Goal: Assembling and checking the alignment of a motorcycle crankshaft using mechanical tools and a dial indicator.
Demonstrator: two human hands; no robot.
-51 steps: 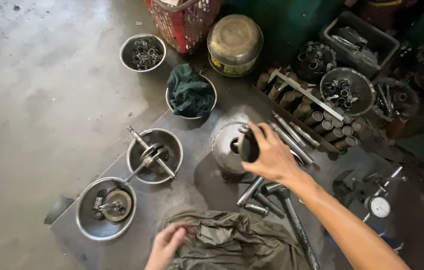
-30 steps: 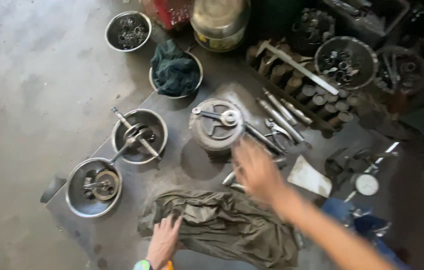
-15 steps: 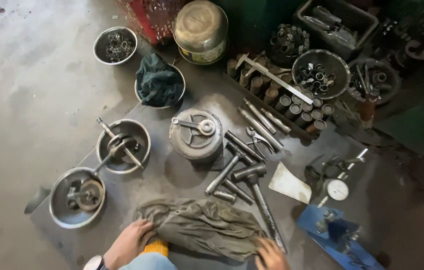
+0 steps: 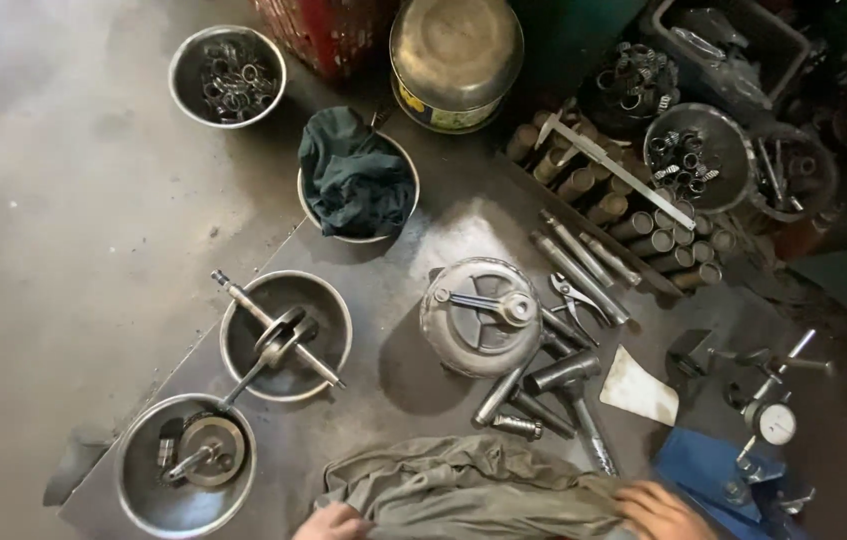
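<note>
1. The plate point(image 4: 383, 390) on the floor carries bowls and tools.
2. The rag point(image 4: 468, 490) lies crumpled at its near edge, spanning both hands.
3. A round tin point(image 4: 455, 60) with a yellow label band stands at the top.
4. The left hand point(image 4: 333, 522) rests flat on the rag's left end.
5. The right hand point(image 4: 665, 510) presses its right end, fingers loosely curled; grip unclear.

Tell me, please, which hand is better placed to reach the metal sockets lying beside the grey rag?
Probably the right hand: it rests on the grey rag at its right end, just below the metal sockets. The left hand holds the rag's far corner, farther away.
</note>
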